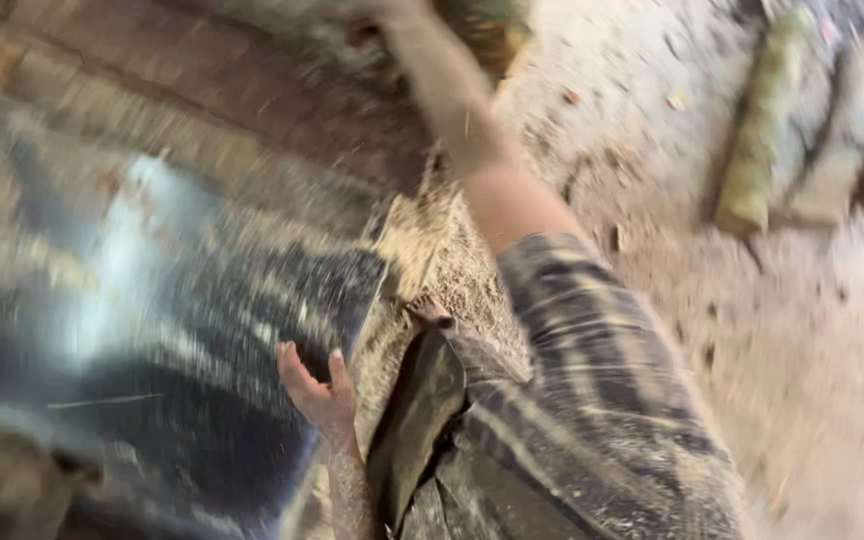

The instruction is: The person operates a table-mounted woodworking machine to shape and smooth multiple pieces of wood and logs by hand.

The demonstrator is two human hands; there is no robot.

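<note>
Spread open, our left hand (317,390) at the lower centre of the frame presses its fingertips on the edge of a dark, dust-speckled metal sheet (202,330) filling the lower left. Our right arm reaches to the top centre, where blur hides the hand's grip, above the sawdust (452,270)-strewn ground

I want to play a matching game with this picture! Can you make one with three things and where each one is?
Things:
1. open left hand
2. striped, dusty shirt sleeve
3. long greenish sacks lying on the ground

Places:
A. top right of the picture
B. bottom middle, at the edge of the big dark metal sheet
C. on the right arm reaching up the middle

Pairs: 1-B, 2-C, 3-A
</note>
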